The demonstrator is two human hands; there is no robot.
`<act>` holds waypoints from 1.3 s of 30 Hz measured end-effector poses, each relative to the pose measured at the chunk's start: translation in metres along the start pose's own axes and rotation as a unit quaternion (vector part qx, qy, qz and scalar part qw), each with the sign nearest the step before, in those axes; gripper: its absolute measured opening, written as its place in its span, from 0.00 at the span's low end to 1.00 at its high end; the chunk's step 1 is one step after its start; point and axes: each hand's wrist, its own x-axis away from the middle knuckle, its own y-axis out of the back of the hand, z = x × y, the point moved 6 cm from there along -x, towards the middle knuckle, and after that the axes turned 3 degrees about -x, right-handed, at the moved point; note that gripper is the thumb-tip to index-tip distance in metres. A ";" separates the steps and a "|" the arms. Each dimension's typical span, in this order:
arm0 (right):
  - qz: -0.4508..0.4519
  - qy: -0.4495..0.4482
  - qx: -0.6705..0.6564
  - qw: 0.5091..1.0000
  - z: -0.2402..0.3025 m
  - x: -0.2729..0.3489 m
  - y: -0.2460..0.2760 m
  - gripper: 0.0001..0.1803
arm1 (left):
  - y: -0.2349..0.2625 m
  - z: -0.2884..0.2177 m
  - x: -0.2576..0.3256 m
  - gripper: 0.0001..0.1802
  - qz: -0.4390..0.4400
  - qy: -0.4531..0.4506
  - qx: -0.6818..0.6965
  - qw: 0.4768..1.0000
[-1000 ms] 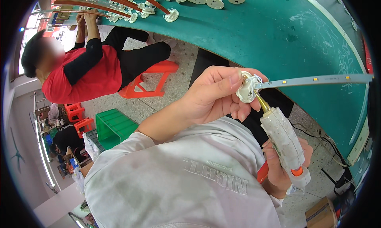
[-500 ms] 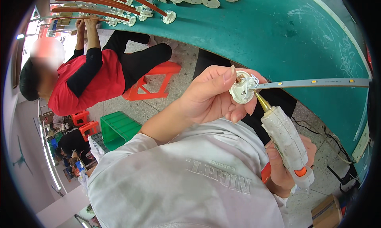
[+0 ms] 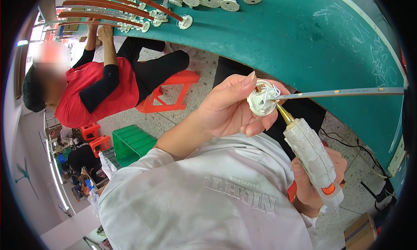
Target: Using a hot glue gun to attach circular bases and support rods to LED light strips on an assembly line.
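Both hands are busy: my left hand point(image 3: 226, 108) is curled shut around a round white cap point(image 3: 262, 100), and my right hand point(image 3: 319, 180) is wrapped tight on the glue gun point(image 3: 310, 156). Gun sits just below-right of the cap, its long axis slanting up-left so the brass nozzle point(image 3: 284, 114) touches the cap's lower edge. A thin grey strip point(image 3: 343, 93) runs straight right from the cap. Beyond the cap is the green table point(image 3: 278, 37) with more caps point(image 3: 186, 21), and a seated person in red point(image 3: 93, 91) off to its left.
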 end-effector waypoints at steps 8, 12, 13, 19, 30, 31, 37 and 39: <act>-0.014 0.066 0.059 0.996 0.008 -0.004 0.001 0.21 | 0.004 0.005 0.004 0.39 -0.030 0.014 -0.024 0.999; -0.020 0.068 0.067 0.995 0.010 -0.002 0.001 0.20 | 0.003 0.006 0.004 0.39 -0.024 0.020 -0.016 0.999; -0.021 0.068 0.068 0.995 0.012 -0.002 0.002 0.20 | 0.002 0.007 0.004 0.39 -0.023 0.021 -0.016 0.999; -0.015 0.049 0.044 0.998 0.011 -0.003 0.002 0.19 | 0.003 0.007 0.005 0.39 -0.020 0.017 -0.025 0.999; -0.023 0.030 0.059 0.998 0.011 -0.001 0.002 0.19 | 0.001 0.004 0.002 0.38 -0.028 -0.003 -0.009 1.000; -0.024 0.030 0.058 0.998 0.012 -0.002 0.004 0.19 | 0.001 0.004 0.001 0.38 -0.028 -0.002 -0.009 1.000; -0.025 0.045 0.050 0.997 0.013 -0.008 0.003 0.18 | 0.000 0.002 0.000 0.37 -0.022 -0.002 -0.020 1.000; -0.011 0.028 0.031 0.999 0.010 -0.014 0.002 0.15 | -0.003 0.000 -0.001 0.29 0.031 -0.012 -0.004 0.999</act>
